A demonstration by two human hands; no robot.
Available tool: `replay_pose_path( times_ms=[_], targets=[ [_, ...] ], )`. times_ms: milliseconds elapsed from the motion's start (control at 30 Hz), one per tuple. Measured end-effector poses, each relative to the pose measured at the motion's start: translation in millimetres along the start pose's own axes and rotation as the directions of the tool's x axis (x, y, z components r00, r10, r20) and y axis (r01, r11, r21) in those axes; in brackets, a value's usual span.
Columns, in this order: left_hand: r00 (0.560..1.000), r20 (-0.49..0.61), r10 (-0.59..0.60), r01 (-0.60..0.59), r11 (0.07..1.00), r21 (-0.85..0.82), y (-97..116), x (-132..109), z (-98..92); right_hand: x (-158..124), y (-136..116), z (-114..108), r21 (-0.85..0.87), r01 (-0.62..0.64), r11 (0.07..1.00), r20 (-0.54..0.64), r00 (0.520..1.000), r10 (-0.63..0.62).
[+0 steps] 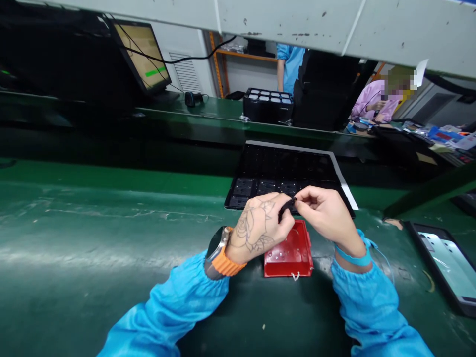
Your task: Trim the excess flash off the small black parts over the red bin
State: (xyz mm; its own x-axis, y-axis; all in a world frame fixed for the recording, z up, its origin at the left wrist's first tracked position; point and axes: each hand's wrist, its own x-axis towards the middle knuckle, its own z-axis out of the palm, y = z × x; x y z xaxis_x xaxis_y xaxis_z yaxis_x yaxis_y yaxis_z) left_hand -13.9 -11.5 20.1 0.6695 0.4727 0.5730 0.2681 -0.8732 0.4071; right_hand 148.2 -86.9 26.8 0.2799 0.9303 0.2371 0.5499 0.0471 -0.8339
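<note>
My left hand [258, 225], tattooed and with an orange-strapped watch at the wrist, and my right hand [327, 213] meet over a red square tray [292, 255]. Both pinch the same small black part [286, 207] between thumb and fingertips. The part is small and dark; I cannot make out its shape. Just behind my hands lies a black moulded tray [282, 173] with rows of pockets, some holding dark parts. All of this rests on a green belt surface [111, 238].
A black-framed flat panel [444, 258] lies at the right edge. Across the line stand a tilted monitor [143, 57], a handheld scanner [191, 99] and a black tray of parts [268, 104]. Two other people work at the far side, one in blue, one in pink.
</note>
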Motion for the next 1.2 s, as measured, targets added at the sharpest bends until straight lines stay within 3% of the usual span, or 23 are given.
replay_pose_path(
  times_ms=[133,233,567,767,1000,1200],
  targets=[
    [0.993,0.098,0.062,-0.071,0.993,0.098,0,-7,-0.5,3,2,-1,-0.053,0.037,0.998,0.096,0.995,-0.032],
    [0.989,0.092,0.113,-0.122,0.987,0.100,-4,-7,-1.7,7,5,1,0.046,0.023,0.999,0.140,0.990,-0.029],
    [0.990,-0.013,0.142,-0.140,0.985,0.105,-6,0,-1.6,13,14,12,0.262,0.009,0.965,0.042,0.999,-0.021],
    [0.989,-0.026,0.146,-0.144,0.987,0.076,-12,2,2.1,15,16,11,0.185,0.046,0.982,0.043,0.998,-0.055],
    [0.991,0.082,0.106,-0.117,0.983,0.143,-17,-6,5.3,9,11,6,0.013,0.088,0.996,0.141,0.986,-0.089],
    [0.992,0.061,0.111,-0.117,0.986,0.119,-14,-7,6.1,13,19,12,0.149,0.043,0.988,0.083,0.995,-0.055]
  ],
)
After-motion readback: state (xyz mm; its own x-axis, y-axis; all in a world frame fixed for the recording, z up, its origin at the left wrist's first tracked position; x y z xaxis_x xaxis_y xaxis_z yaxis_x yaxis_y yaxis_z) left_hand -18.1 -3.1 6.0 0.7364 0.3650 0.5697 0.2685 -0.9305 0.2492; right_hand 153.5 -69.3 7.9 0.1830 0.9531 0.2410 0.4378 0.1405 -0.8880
